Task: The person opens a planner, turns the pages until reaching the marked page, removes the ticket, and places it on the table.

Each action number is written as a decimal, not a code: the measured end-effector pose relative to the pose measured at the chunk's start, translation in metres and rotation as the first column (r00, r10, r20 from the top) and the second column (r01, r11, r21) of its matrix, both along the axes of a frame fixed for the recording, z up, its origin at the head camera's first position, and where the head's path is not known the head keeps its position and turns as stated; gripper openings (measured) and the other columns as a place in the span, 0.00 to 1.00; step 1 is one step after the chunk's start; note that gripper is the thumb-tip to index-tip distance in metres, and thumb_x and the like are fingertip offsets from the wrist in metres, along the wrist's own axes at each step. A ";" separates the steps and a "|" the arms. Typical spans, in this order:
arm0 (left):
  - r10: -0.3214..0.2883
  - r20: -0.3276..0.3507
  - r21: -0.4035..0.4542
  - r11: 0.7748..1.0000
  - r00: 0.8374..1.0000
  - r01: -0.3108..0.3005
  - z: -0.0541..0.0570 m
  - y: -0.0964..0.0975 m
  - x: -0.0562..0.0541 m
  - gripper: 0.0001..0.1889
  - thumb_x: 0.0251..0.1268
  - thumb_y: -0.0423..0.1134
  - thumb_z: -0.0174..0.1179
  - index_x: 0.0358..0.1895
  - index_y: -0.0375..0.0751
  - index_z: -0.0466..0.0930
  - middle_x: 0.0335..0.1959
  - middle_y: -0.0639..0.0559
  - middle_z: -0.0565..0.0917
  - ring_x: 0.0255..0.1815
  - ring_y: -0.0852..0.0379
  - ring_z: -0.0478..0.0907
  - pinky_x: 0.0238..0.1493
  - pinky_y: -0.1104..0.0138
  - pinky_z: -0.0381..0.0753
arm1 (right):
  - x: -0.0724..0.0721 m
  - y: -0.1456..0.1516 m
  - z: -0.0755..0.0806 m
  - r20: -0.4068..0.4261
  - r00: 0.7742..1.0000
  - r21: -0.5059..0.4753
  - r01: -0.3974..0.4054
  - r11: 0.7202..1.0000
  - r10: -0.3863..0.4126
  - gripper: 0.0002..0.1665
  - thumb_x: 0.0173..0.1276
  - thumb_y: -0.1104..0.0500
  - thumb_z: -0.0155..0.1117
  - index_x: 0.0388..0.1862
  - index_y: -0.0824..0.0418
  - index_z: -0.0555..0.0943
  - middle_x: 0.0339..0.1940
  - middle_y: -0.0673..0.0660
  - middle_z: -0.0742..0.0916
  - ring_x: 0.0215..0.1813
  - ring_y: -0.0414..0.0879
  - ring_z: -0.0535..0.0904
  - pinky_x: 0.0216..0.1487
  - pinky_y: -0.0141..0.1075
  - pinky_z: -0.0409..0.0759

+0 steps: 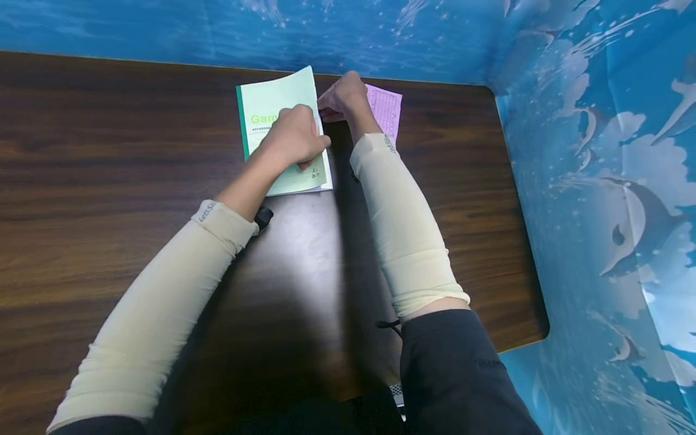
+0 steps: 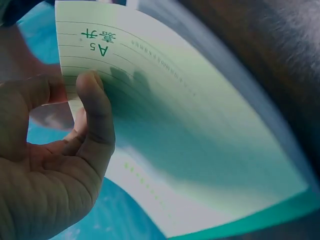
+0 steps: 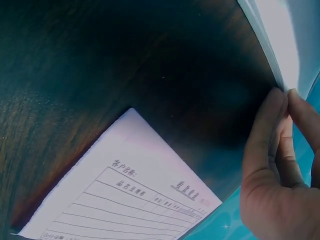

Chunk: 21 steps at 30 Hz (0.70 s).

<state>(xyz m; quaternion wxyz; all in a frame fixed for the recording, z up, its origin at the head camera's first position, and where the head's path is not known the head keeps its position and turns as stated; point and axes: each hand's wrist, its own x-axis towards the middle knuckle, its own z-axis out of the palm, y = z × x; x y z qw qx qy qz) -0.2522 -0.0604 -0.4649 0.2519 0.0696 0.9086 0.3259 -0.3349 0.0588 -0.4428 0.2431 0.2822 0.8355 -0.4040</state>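
Note:
A pale green notebook (image 1: 283, 99) with a darker green spine lies near the back edge of the table, its cover bowed up along the right side. My left hand (image 1: 296, 136) reaches over the cover and pinches its free edge, as the left wrist view of the fingers (image 2: 95, 115) shows. At the notebook's right edge, my right hand (image 1: 345, 99) pinches the white page edges (image 3: 272, 47) between thumb and fingers. Beside that hand lies a pink printed form (image 1: 385, 112), its ruled table visible in the right wrist view. Part of the form is hidden behind the right forearm.
The dark wood-grain table (image 1: 119, 163) extends left and toward the body. A blue sea-patterned sheet (image 1: 348, 36) stands along its back edge and covers the right side, past the rounded table corner.

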 end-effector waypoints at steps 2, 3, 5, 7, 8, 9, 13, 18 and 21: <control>-0.013 0.002 -0.022 1.000 1.000 0.013 -0.025 0.003 -0.011 0.23 0.73 0.48 0.57 0.20 0.38 0.83 0.10 0.45 0.80 0.19 0.46 0.84 0.28 0.58 0.79 | 0.001 0.001 -0.001 -0.007 1.000 -0.009 -0.009 1.000 0.008 0.11 0.66 0.65 0.79 0.48 0.58 0.94 0.44 0.54 0.95 0.43 0.45 0.95 0.42 0.34 0.90; -0.019 0.003 -0.030 0.999 1.000 0.020 -0.036 0.004 -0.015 0.24 0.72 0.50 0.57 0.19 0.39 0.84 0.10 0.45 0.81 0.18 0.47 0.84 0.27 0.59 0.79 | 0.001 0.001 -0.002 -0.003 1.000 -0.050 0.003 0.999 -0.003 0.11 0.67 0.66 0.77 0.48 0.59 0.94 0.43 0.55 0.95 0.42 0.46 0.95 0.40 0.34 0.90; -0.027 -0.004 -0.033 0.999 1.000 0.026 -0.037 0.007 -0.012 0.24 0.73 0.49 0.58 0.20 0.37 0.84 0.09 0.46 0.80 0.18 0.46 0.84 0.28 0.59 0.79 | 0.002 0.003 -0.001 -0.002 1.000 -0.081 0.002 0.997 -0.002 0.11 0.68 0.65 0.76 0.48 0.60 0.93 0.43 0.56 0.95 0.40 0.46 0.95 0.40 0.35 0.90; -0.024 -0.003 -0.038 0.999 1.000 0.024 -0.041 0.009 -0.012 0.24 0.73 0.49 0.58 0.21 0.36 0.84 0.08 0.47 0.79 0.17 0.47 0.83 0.27 0.59 0.78 | 0.002 0.006 0.000 0.004 1.000 -0.101 -0.021 0.995 0.022 0.08 0.69 0.64 0.76 0.46 0.60 0.93 0.44 0.55 0.95 0.37 0.46 0.94 0.41 0.35 0.90; -0.021 0.006 -0.040 0.999 1.000 0.021 -0.042 0.009 -0.012 0.23 0.74 0.50 0.59 0.22 0.36 0.84 0.08 0.47 0.79 0.17 0.47 0.83 0.26 0.59 0.77 | 0.002 0.007 0.000 0.011 1.000 -0.117 -0.028 0.993 0.029 0.06 0.69 0.64 0.76 0.45 0.60 0.92 0.44 0.55 0.95 0.37 0.45 0.93 0.42 0.35 0.90; -0.016 0.011 -0.046 0.999 1.000 0.017 -0.042 0.010 -0.011 0.23 0.74 0.50 0.59 0.24 0.36 0.83 0.09 0.47 0.78 0.17 0.47 0.82 0.26 0.59 0.77 | 0.002 0.008 0.001 0.017 0.999 -0.126 -0.034 0.991 0.037 0.05 0.70 0.63 0.75 0.43 0.61 0.91 0.44 0.55 0.94 0.36 0.45 0.92 0.43 0.35 0.90; 0.009 0.000 -0.046 0.999 1.000 -0.009 -0.048 0.016 -0.012 0.17 0.73 0.48 0.60 0.31 0.37 0.80 0.19 0.44 0.80 0.17 0.46 0.83 0.22 0.60 0.78 | 0.003 0.009 0.004 0.027 0.997 -0.117 -0.069 0.991 0.073 0.05 0.72 0.61 0.71 0.43 0.61 0.86 0.41 0.53 0.91 0.35 0.43 0.89 0.46 0.34 0.90; 0.033 0.002 -0.078 0.996 0.999 -0.033 -0.026 0.021 0.004 0.17 0.75 0.46 0.59 0.50 0.33 0.76 0.43 0.38 0.81 0.34 0.44 0.84 0.32 0.58 0.82 | 0.004 0.007 0.001 0.029 0.993 -0.099 -0.114 0.988 0.118 0.10 0.79 0.55 0.60 0.51 0.59 0.80 0.39 0.53 0.86 0.36 0.42 0.87 0.49 0.34 0.90; 0.036 -0.024 -0.099 0.994 0.999 -0.038 -0.011 0.023 0.021 0.21 0.77 0.44 0.57 0.60 0.29 0.72 0.51 0.35 0.81 0.43 0.41 0.81 0.42 0.54 0.81 | 0.007 0.009 -0.004 0.022 0.990 -0.083 -0.134 0.987 0.136 0.13 0.83 0.48 0.55 0.49 0.56 0.76 0.39 0.52 0.85 0.36 0.41 0.85 0.51 0.34 0.89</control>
